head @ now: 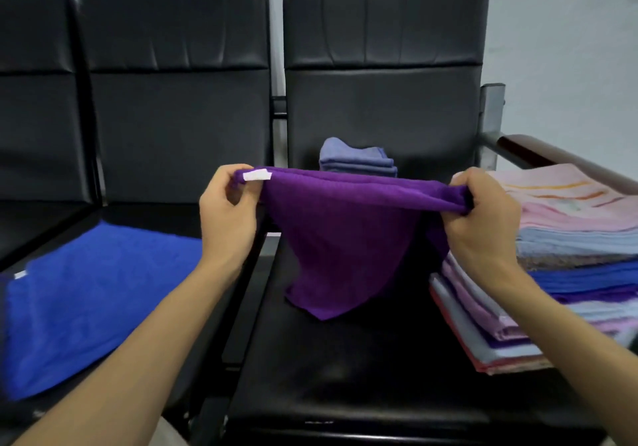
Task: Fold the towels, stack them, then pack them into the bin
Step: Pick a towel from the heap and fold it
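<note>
A purple towel [340, 238] hangs in the air over the middle black seat, its lower point touching the cushion. My left hand [226, 216] pinches its upper left corner, where a white label shows. My right hand [483, 219] grips the upper right corner. Behind the towel, at the back of the same seat, sits a small pile of folded lavender-blue towels [357, 157]. A blue towel [93, 300] lies spread flat on the seat to the left. On the right stands a tall stack of towels [573, 255] in pink, light blue, blue and purple. No bin is in view.
A row of black padded chairs [383, 76] stands against a pale wall. A metal armrest with a dark top [518, 145] runs behind the stack on the right. Bare black seat cushion [345, 359] shows in front of the hanging towel.
</note>
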### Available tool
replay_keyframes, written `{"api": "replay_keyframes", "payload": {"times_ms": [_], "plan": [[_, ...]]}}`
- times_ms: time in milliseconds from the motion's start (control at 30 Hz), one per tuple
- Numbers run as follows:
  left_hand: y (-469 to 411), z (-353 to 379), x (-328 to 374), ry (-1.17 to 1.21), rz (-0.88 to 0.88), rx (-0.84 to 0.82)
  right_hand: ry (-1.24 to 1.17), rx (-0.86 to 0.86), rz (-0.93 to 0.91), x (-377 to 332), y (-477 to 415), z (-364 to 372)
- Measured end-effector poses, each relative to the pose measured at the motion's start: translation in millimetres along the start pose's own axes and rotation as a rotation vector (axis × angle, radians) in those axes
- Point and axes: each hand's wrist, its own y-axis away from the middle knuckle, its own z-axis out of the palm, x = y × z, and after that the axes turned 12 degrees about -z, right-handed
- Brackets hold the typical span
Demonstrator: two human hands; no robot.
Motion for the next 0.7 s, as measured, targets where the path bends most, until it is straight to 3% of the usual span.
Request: {"api": "replay_keyframes", "payload": {"times_ms": [133,233,333,400,467,533,700], "plan": [[0.7,-10.6,0.8,0.136,-0.156,-0.121,-0.041,-0.273,-0.165,0.4,5.8,-19.2],[4.7,-20.4,2.7,0.083,-0.256,-0.278,-0.205,-0.777,-0.096,-2.2,9.2,-42.7],[12.1,-34.1,-3.0,-0.104,-0.404,-0.655,-0.397,-1.39,-0.008,-10.4,14.8,-60.9],[19.0,-43.9,-8.3,-0.33,-0.498,-0.894,-0.467,-1.64,0.034,-14.9,22.8,-63.4],[23.7,-50.1,-13.3,-0.518,-0.59,-1.043,-0.479,-1.713,0.002,-16.9,34.9,-58.6],[26.4,-52.3,-21.8,-0.59,-0.697,-1.109,-0.449,-1.677,-0.021,-15.6,46.1,-47.4],[28.4,-50.2,-55.7,-0.54,-0.785,-0.955,-0.049,-1.238,-0.023,0.6,66.6,-15.4]]}}
